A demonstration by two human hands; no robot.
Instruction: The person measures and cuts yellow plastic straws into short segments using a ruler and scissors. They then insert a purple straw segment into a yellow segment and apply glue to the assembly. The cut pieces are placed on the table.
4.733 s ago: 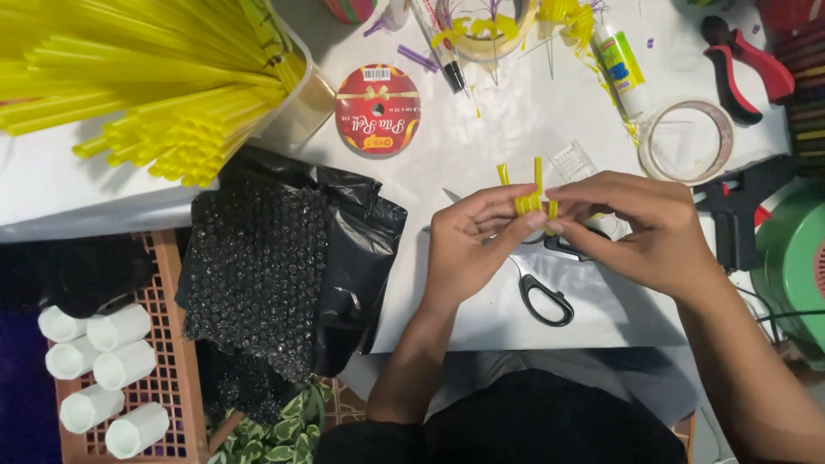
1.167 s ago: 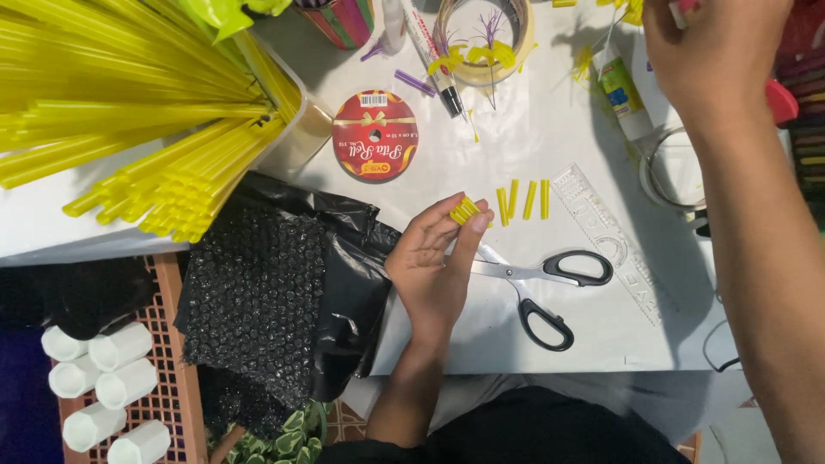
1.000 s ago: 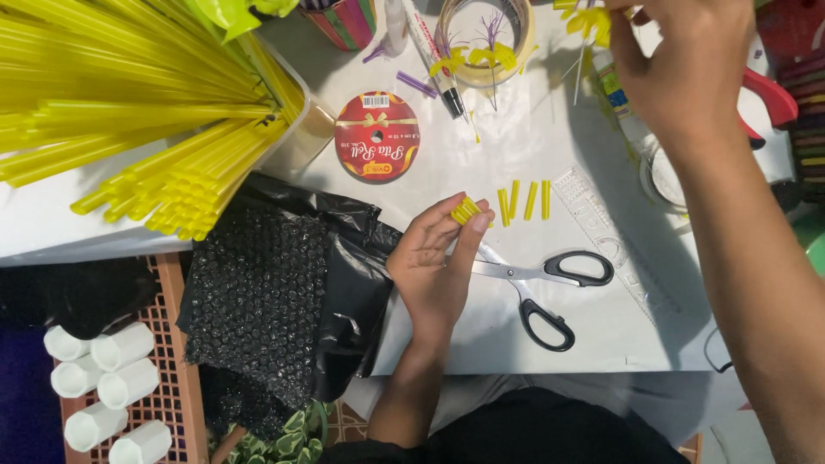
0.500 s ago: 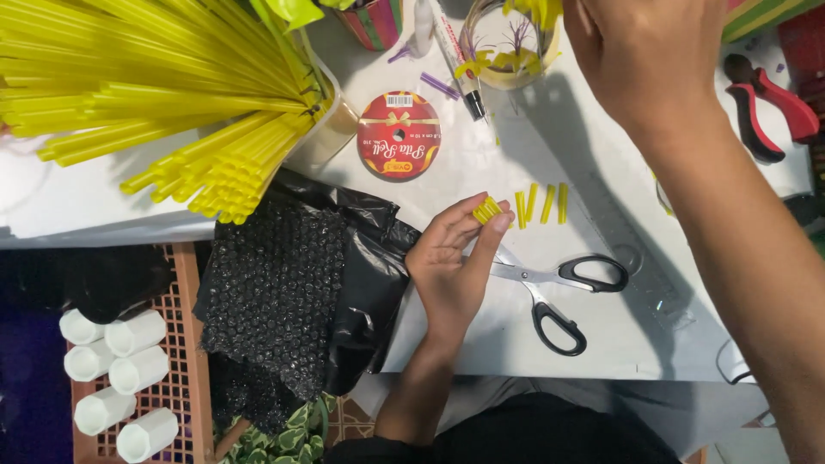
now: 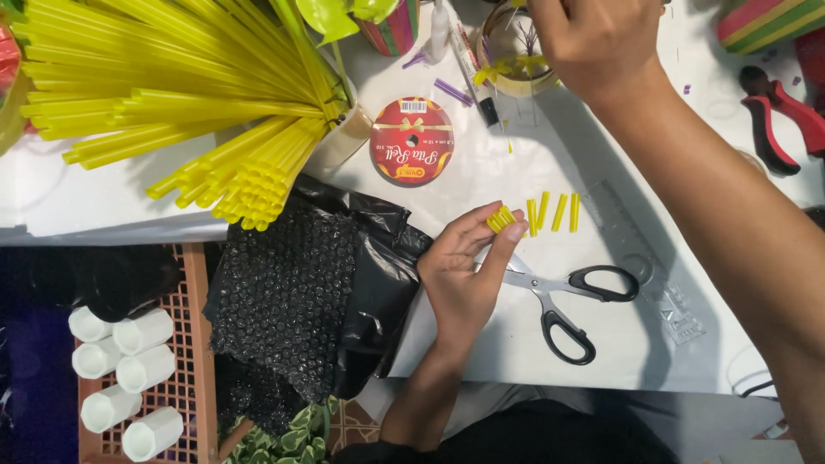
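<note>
Seen from above, a white table (image 5: 481, 344) holds craft supplies. The left hand (image 5: 464, 275) rests near the centre, its thumb and fingertips closed on a small bundle of short yellow straw pieces (image 5: 500, 218), held just above the tabletop. Just beside the bundle, at about three o'clock from it, three more cut straw pieces (image 5: 552, 212) lie side by side, their long axes running roughly twelve to six o'clock. Black-handled scissors (image 5: 563, 296) lie at five o'clock from the left hand, blades pointing toward its fingers. The right hand (image 5: 593, 39) reaches to twelve o'clock, over a clear round container (image 5: 507, 64); whether its curled fingers hold anything cannot be told. The left hand is far nearer the loose pieces. A sheaf of long yellow straws (image 5: 180, 94) fills the ten o'clock corner.
</note>
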